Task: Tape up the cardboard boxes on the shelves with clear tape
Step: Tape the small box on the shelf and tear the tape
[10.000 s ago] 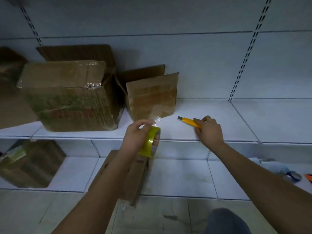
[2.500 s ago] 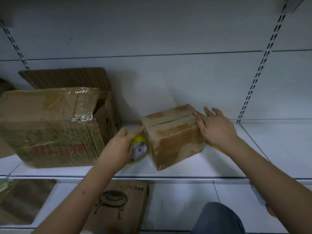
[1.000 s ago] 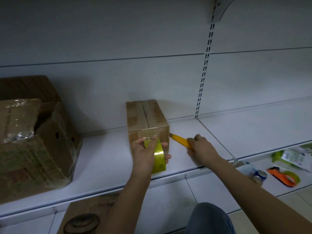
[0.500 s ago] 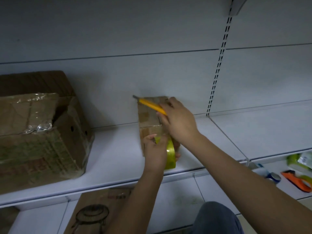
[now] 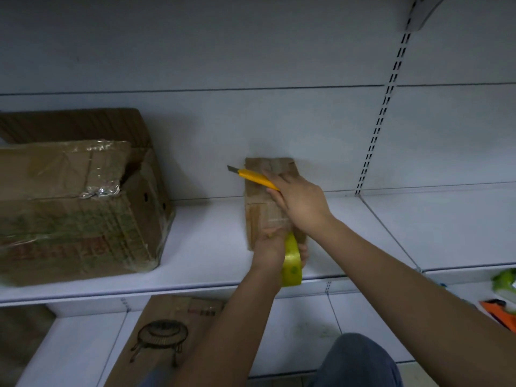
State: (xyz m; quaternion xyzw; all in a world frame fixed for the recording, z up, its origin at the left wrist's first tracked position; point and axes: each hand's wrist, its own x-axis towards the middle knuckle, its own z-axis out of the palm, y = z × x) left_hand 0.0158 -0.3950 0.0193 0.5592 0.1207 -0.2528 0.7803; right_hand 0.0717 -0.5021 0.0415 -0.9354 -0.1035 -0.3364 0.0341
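A small cardboard box [image 5: 258, 216] stands on the white shelf [image 5: 206, 247], pushed back against the wall. My left hand [image 5: 269, 248] grips a roll of clear tape with a yellow core [image 5: 291, 261] at the box's front face. A strip of tape runs from the roll up the box. My right hand [image 5: 300, 203] lies on top of the box and holds a yellow utility knife [image 5: 252, 177], whose blade points left past the box's edge. Part of the box is hidden behind both hands.
A large taped cardboard box [image 5: 75, 208] sits at the left of the same shelf. A flat carton with a printed stand [image 5: 167, 336] lies on the lower shelf. An orange tape dispenser [image 5: 502, 314] and green packets [image 5: 505, 280] lie at the right edge.
My right hand carried the yellow knife from the shelf beside the box up onto the box's top. My left hand drew the tape roll down the front face.
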